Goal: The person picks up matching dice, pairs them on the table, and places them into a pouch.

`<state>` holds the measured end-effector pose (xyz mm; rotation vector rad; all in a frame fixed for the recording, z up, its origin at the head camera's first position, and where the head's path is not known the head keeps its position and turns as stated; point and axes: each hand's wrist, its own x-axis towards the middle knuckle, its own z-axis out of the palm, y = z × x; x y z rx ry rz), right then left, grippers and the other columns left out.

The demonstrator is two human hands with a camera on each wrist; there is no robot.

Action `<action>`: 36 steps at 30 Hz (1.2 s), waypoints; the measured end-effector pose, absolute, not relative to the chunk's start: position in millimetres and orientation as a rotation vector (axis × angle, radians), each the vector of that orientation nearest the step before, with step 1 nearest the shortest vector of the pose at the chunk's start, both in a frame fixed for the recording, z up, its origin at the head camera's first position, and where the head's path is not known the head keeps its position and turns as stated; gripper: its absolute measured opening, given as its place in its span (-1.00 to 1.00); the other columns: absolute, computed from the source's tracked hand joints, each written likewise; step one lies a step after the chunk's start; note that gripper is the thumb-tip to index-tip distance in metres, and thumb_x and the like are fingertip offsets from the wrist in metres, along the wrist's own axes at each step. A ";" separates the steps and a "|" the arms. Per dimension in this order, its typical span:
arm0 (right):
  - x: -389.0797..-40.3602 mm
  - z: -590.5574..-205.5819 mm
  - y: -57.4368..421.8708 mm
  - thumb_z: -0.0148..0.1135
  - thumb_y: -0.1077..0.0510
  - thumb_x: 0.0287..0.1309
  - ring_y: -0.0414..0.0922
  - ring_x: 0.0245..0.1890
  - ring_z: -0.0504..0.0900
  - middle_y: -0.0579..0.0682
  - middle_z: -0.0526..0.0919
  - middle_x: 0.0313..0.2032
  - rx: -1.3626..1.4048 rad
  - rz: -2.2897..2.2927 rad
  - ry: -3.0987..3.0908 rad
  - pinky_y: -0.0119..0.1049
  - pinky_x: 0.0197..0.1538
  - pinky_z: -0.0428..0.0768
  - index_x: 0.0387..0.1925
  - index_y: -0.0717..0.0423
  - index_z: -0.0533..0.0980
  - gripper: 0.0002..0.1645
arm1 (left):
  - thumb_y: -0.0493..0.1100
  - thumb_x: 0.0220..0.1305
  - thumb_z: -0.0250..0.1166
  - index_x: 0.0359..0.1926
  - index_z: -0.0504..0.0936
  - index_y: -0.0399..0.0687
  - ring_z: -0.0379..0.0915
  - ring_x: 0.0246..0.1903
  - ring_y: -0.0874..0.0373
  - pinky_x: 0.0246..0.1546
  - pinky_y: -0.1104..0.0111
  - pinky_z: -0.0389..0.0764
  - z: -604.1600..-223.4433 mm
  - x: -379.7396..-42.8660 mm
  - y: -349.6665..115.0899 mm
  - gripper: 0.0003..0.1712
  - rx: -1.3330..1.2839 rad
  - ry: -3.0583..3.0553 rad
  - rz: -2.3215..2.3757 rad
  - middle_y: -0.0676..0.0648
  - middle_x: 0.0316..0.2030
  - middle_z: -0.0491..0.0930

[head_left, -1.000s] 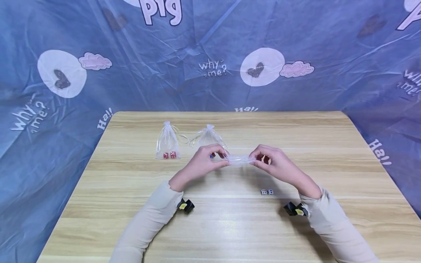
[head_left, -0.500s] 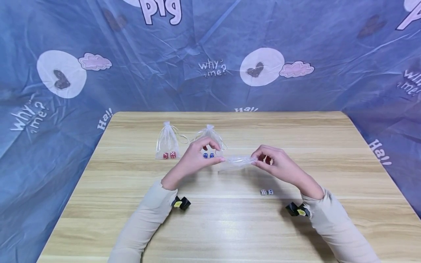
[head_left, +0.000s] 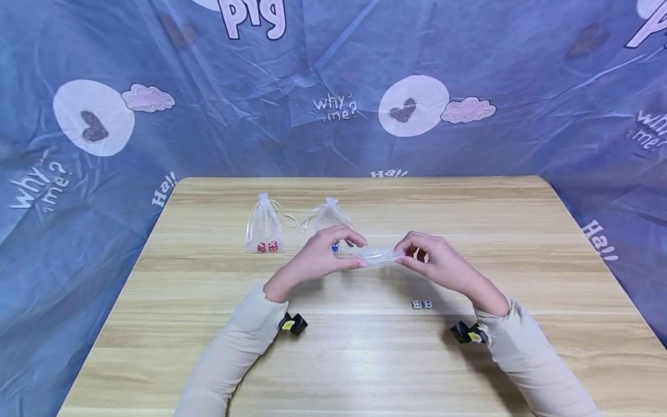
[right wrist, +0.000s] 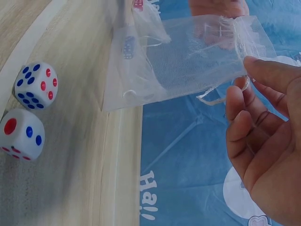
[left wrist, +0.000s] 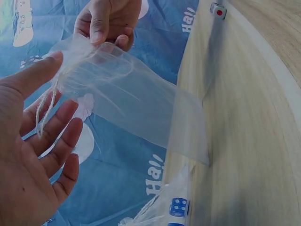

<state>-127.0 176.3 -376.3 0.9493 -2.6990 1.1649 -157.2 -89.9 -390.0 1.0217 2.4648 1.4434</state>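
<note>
A sheer white drawstring bag (head_left: 380,256) is held up above the table between both hands, its body hanging flat in the left wrist view. My right hand (head_left: 440,260) pinches the bag near its mouth. At the bag's other side is my left hand (head_left: 323,255), thumb and index finger apart around the edge; the thumb tip is against the mesh. A white drawstring loop (left wrist: 43,110) hangs by the left fingers. Two white dice, one die (right wrist: 36,84) beside the other die (right wrist: 22,134), lie on the table below the right hand. No dice show inside the held bag.
Toward the back left of the wooden table (head_left: 333,359) lies a tied mesh bag (head_left: 264,223) with two red dice (head_left: 267,247). Right of it, partly behind the left hand, lies another tied bag (head_left: 329,214) with blue dice (head_left: 335,247). Blue printed cloth (head_left: 271,139) hangs behind.
My left hand let go of the bag's edge, drew back to the left with fingers spread, then came back to it. The right hand kept its pinch, almost still.
</note>
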 end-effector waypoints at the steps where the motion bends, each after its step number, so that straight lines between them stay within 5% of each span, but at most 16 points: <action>1: -127.1 -376.5 176.0 0.31 0.34 0.12 -0.38 -0.41 0.48 -0.20 0.59 -0.40 0.952 1.166 -2.696 -0.42 -0.43 0.53 -0.30 -0.02 0.57 -0.81 | -0.06 0.02 0.49 -0.10 0.66 -0.03 0.54 -0.10 0.14 0.05 0.27 0.53 -390.9 -157.7 -89.8 -0.61 1.027 2.462 1.437 0.06 -0.14 0.67; 7: -127.1 -375.6 174.7 0.30 0.33 0.12 -0.38 -0.42 0.49 -0.20 0.59 -0.39 0.944 1.178 -2.713 -0.44 -0.42 0.53 -0.29 -0.02 0.57 -0.81 | -0.09 0.06 0.46 -0.12 0.68 -0.03 0.57 -0.17 0.16 0.02 0.08 0.54 -395.1 -158.8 -87.3 -0.67 0.993 2.446 1.387 0.03 -0.23 0.69; 23: -122.7 -372.4 173.4 0.31 0.32 0.13 -0.37 -0.41 0.48 -0.19 0.58 -0.39 0.943 1.188 -2.740 -0.45 -0.41 0.52 -0.27 0.00 0.57 -0.82 | -0.23 0.06 0.40 -0.27 0.69 -0.11 0.56 -0.26 0.19 -0.06 0.06 0.57 -396.9 -154.2 -80.9 -0.84 0.897 2.433 1.440 -0.05 -0.32 0.70; 36: -112.8 -365.7 190.3 0.40 0.43 -0.06 -0.37 -0.42 0.48 -0.17 0.55 -0.28 0.947 1.235 -2.651 -0.48 -0.46 0.48 -0.21 0.03 0.53 -0.62 | -0.24 0.07 0.41 -0.31 0.67 -0.10 0.56 -0.26 0.22 -0.02 0.14 0.60 -395.7 -152.6 -79.2 -0.88 0.795 2.352 1.512 -0.05 -0.30 0.68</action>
